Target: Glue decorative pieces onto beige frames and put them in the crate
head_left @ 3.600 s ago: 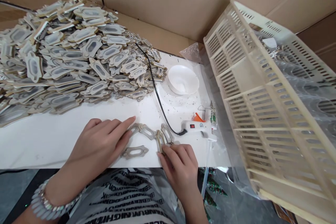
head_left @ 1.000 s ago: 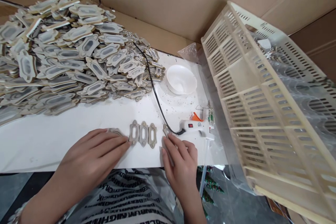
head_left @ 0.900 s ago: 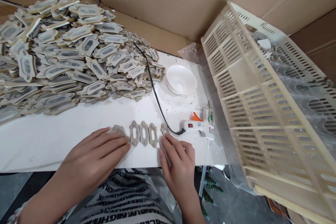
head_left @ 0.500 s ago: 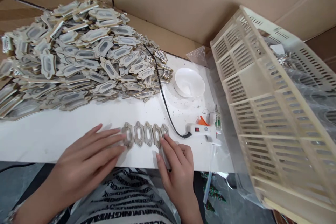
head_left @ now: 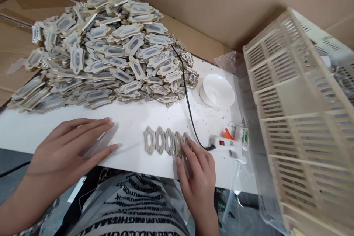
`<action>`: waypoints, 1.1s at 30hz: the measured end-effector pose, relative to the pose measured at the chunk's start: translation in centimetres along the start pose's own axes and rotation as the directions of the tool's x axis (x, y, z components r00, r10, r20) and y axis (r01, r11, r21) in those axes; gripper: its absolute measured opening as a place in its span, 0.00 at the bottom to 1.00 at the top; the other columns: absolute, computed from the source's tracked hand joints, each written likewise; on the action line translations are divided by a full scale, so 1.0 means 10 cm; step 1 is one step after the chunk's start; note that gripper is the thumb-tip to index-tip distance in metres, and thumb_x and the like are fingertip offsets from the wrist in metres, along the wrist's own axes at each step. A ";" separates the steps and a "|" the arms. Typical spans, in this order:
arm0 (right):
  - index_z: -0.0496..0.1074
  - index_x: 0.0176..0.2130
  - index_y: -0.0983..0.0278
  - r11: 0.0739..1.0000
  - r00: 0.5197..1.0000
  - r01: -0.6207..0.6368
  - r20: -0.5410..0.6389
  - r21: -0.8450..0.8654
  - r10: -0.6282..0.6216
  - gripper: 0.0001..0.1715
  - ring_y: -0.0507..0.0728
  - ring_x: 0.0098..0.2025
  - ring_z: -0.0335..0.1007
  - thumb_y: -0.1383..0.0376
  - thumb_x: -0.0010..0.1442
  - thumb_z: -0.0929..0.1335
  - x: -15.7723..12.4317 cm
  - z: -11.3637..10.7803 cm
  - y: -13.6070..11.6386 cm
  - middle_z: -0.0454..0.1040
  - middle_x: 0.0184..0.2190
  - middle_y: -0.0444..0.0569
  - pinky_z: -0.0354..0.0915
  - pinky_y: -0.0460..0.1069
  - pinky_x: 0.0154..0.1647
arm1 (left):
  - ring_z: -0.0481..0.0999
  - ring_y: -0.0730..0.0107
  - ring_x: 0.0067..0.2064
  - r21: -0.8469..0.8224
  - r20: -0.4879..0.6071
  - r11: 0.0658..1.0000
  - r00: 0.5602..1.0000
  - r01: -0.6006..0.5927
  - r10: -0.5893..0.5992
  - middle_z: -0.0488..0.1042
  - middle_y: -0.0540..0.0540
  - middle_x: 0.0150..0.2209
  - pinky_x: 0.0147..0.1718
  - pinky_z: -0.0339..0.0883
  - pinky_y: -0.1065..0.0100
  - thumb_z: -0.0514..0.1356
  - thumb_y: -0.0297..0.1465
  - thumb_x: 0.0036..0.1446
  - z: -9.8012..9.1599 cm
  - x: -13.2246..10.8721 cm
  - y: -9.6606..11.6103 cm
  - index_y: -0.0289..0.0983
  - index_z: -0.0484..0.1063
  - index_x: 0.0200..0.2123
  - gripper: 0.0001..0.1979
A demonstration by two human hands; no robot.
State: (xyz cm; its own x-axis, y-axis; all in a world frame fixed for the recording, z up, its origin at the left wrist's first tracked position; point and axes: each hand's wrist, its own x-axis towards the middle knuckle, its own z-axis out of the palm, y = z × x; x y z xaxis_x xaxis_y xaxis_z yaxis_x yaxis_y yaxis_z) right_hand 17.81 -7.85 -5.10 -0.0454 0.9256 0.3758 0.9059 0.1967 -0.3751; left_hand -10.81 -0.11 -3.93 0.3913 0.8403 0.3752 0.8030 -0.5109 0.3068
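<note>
Several flat grey oblong frame pieces with an open slot stand side by side in a short row on the white tabletop. My right hand is at the row's right end. Its fingertips rest on the last pieces and partly cover them, with the thumb apart below. My left hand is over the table, left of the row and not touching it. Its fingers are stretched out and the thumb is spread; I see no piece held there. Behind both hands rises a large heap of similar frame pieces.
A white bowl sits beyond the row, among small crumbs. Nearer, a white glue gun with an orange trigger lies with its black cord crossing the table. A cream slatted plastic crate leans at the right. Cardboard walls stand behind.
My left hand has drawn away leftward from the row's left end. My right hand stays at the right end. The view has shifted left, so everything appears further right.
</note>
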 end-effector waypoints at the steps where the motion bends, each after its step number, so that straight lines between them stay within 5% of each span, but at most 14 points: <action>1: 0.69 0.54 0.65 1.000 1.000 0.005 0.004 0.000 -0.005 0.15 0.61 0.53 0.65 0.67 0.68 0.65 0.00 0.01 -0.01 0.73 0.55 0.57 0.64 0.57 0.51 | 0.75 0.53 0.49 0.000 0.014 0.999 0.999 -0.038 0.038 0.78 0.43 0.51 0.49 0.71 0.50 0.58 0.42 0.65 0.02 0.01 -0.02 0.40 0.70 0.56 0.20; 10: 0.69 0.54 0.64 1.000 0.999 0.012 0.038 -0.005 -0.011 0.15 0.60 0.50 0.66 0.67 0.69 0.64 0.06 0.05 -0.09 0.73 0.55 0.54 0.62 0.56 0.50 | 0.75 0.52 0.52 0.003 0.074 0.992 0.989 -0.129 0.129 0.75 0.45 0.58 0.51 0.69 0.51 0.57 0.37 0.66 0.19 0.18 -0.06 0.43 0.65 0.61 0.22; 15: 0.70 0.53 0.63 1.000 0.999 -0.001 0.038 0.023 0.000 0.15 0.60 0.50 0.67 0.67 0.68 0.64 0.07 0.05 -0.12 0.74 0.54 0.54 0.62 0.56 0.50 | 0.74 0.48 0.48 0.050 0.101 0.991 0.988 -0.123 0.118 0.75 0.38 0.51 0.46 0.69 0.51 0.57 0.43 0.65 0.18 0.31 -0.04 0.35 0.69 0.56 0.22; 22: 0.69 0.54 0.62 0.998 0.999 -0.034 0.042 0.061 0.031 0.15 0.60 0.51 0.66 0.67 0.68 0.65 0.06 0.06 -0.11 0.73 0.55 0.53 0.61 0.56 0.52 | 0.74 0.55 0.40 0.000 0.127 0.996 0.988 -0.092 0.092 0.75 0.44 0.41 0.39 0.67 0.54 0.52 0.46 0.67 0.21 0.45 -0.04 0.40 0.73 0.45 0.18; 28: 0.70 0.54 0.63 0.997 0.999 -0.029 0.040 0.077 0.026 0.15 0.59 0.52 0.65 0.67 0.68 0.65 0.07 0.05 -0.10 0.72 0.54 0.53 0.60 0.55 0.53 | 0.76 0.62 0.39 -0.069 0.176 0.997 0.983 -0.032 0.044 0.77 0.50 0.38 0.38 0.67 0.61 0.57 0.38 0.66 0.16 0.48 -0.04 0.40 0.74 0.41 0.09; 33: 0.70 0.54 0.63 0.996 0.999 -0.036 0.038 0.080 0.033 0.15 0.59 0.51 0.65 0.68 0.68 0.64 0.07 0.05 -0.10 0.72 0.54 0.52 0.60 0.55 0.53 | 0.76 0.64 0.36 -0.090 0.102 0.992 0.990 -0.094 0.103 0.79 0.51 0.35 0.35 0.66 0.63 0.59 0.35 0.65 0.14 0.48 -0.02 0.41 0.74 0.37 0.07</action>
State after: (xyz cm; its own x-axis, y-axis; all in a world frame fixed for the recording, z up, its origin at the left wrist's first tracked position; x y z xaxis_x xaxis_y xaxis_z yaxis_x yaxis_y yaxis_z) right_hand 16.70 -7.20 -4.90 -0.0313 0.9432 0.3307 0.8702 0.1885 -0.4553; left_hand -8.44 4.24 -3.46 0.5153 0.7976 0.3136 0.7192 -0.6015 0.3479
